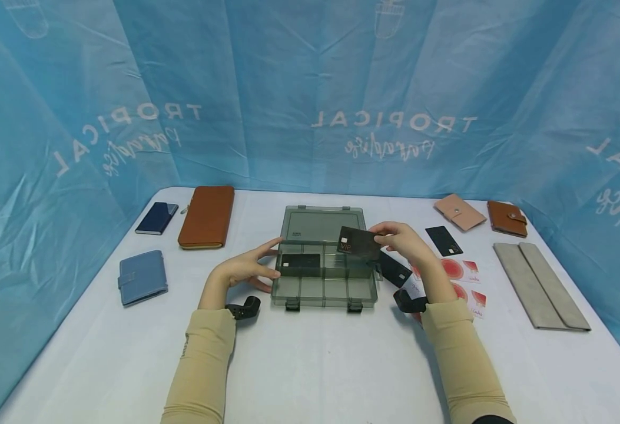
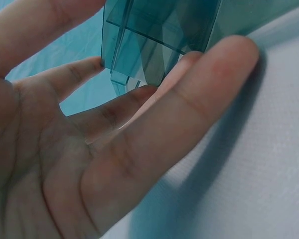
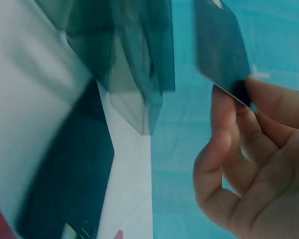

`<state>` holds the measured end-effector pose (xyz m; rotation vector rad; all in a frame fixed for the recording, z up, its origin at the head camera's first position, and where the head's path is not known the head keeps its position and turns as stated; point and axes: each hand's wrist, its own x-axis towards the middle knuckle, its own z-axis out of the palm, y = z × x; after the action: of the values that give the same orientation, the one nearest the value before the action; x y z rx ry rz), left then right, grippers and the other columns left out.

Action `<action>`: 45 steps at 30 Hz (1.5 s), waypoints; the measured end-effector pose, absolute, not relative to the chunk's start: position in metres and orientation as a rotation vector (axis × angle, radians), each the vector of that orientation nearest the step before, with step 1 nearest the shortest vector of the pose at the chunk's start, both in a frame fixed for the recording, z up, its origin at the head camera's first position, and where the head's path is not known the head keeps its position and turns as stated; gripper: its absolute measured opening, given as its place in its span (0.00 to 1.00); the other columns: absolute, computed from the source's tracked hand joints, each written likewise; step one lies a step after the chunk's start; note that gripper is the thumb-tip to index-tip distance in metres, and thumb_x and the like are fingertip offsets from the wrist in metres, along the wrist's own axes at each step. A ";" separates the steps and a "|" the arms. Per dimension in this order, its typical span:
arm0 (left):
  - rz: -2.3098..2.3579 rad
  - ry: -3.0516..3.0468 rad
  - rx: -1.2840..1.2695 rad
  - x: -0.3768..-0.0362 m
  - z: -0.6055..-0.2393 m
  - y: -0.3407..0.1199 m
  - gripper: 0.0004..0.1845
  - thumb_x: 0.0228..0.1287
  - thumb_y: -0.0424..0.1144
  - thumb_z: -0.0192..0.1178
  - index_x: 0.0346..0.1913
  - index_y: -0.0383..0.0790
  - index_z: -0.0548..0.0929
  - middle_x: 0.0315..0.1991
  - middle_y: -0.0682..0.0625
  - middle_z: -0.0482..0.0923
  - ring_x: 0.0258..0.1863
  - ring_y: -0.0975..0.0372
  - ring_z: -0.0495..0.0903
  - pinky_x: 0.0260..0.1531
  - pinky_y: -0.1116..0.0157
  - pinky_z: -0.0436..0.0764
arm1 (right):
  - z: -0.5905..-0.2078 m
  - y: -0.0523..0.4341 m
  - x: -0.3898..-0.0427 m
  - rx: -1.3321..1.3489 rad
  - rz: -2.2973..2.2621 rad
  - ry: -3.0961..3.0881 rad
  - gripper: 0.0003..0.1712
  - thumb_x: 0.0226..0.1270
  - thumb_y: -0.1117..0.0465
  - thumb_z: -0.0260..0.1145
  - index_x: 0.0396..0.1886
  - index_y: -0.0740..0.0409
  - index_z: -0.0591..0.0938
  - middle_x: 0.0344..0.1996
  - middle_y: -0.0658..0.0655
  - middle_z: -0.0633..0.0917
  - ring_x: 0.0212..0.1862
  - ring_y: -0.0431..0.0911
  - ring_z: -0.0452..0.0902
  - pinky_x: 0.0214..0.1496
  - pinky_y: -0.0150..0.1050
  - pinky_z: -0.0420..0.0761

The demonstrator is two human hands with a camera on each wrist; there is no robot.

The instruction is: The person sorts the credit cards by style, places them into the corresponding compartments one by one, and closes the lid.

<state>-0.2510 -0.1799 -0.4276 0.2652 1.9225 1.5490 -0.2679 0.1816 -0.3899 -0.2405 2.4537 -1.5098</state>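
Observation:
A grey-green transparent compartment box (image 1: 317, 224) lies with its lid tipped back in the middle of the table. One black card (image 1: 300, 259) is in its left rear compartment. My left hand (image 1: 241, 270) rests at the box's left side, fingers spread and fairly straight, as the left wrist view shows too. Between thumb and fingers, my right hand (image 1: 404, 240) pinches a black VIP card (image 1: 357, 241) by its right end, above the box's right rear part. Another black card (image 1: 394, 269) lies against the box's right side, partly behind the right wrist.
Right of the box are a further black card (image 1: 444, 241) and several red-and-white cards (image 1: 454, 270), partly hidden by the right arm. Beyond lie a pink cardholder (image 1: 460, 212), a brown wallet (image 1: 506, 218) and a grey folder (image 1: 541, 287). A brown notebook (image 1: 207, 217) and two blue cases (image 1: 142, 278) are left.

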 end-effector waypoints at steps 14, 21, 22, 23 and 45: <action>1.565 1.905 0.258 -0.251 -0.427 -0.180 0.49 0.57 0.28 0.62 0.73 0.58 0.43 0.72 0.40 0.35 0.46 0.52 0.76 0.39 0.51 0.82 | -0.401 0.155 -0.257 -0.377 -1.280 2.673 0.06 0.64 0.67 0.60 0.40 0.60 0.80 0.36 0.59 0.82 0.38 0.50 0.76 0.42 0.43 0.77; 1.556 1.913 0.259 -0.250 -0.427 -0.180 0.49 0.58 0.28 0.61 0.73 0.58 0.43 0.72 0.40 0.35 0.47 0.51 0.75 0.39 0.51 0.82 | -0.404 0.149 -0.256 -0.417 -0.988 2.828 0.03 0.62 0.65 0.62 0.33 0.60 0.81 0.32 0.56 0.80 0.33 0.47 0.72 0.36 0.40 0.74; 1.556 1.913 0.259 -0.250 -0.427 -0.180 0.49 0.58 0.28 0.61 0.73 0.58 0.43 0.72 0.40 0.35 0.47 0.51 0.75 0.39 0.51 0.82 | -0.404 0.148 -0.256 -0.421 -0.959 2.845 0.04 0.62 0.64 0.62 0.33 0.60 0.82 0.33 0.56 0.79 0.34 0.48 0.72 0.37 0.42 0.74; 1.556 1.912 0.259 -0.250 -0.427 -0.180 0.49 0.58 0.28 0.61 0.73 0.58 0.43 0.72 0.40 0.35 0.47 0.51 0.75 0.39 0.51 0.82 | -0.404 0.148 -0.256 -0.420 -0.939 2.854 0.05 0.62 0.63 0.62 0.34 0.60 0.83 0.35 0.57 0.79 0.36 0.49 0.72 0.39 0.43 0.74; 1.566 1.895 0.265 -0.252 -0.426 -0.180 0.48 0.59 0.27 0.60 0.73 0.58 0.42 0.72 0.40 0.35 0.46 0.52 0.76 0.40 0.51 0.82 | -0.405 0.196 -0.261 -0.112 -0.743 2.713 0.23 0.54 0.56 0.69 0.43 0.67 0.74 0.38 0.63 0.77 0.39 0.53 0.71 0.39 0.46 0.77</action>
<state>-0.2518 -0.1799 -0.4264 0.2654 1.8950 1.5662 -0.2605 0.1961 -0.4052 -0.1119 2.7125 -0.7431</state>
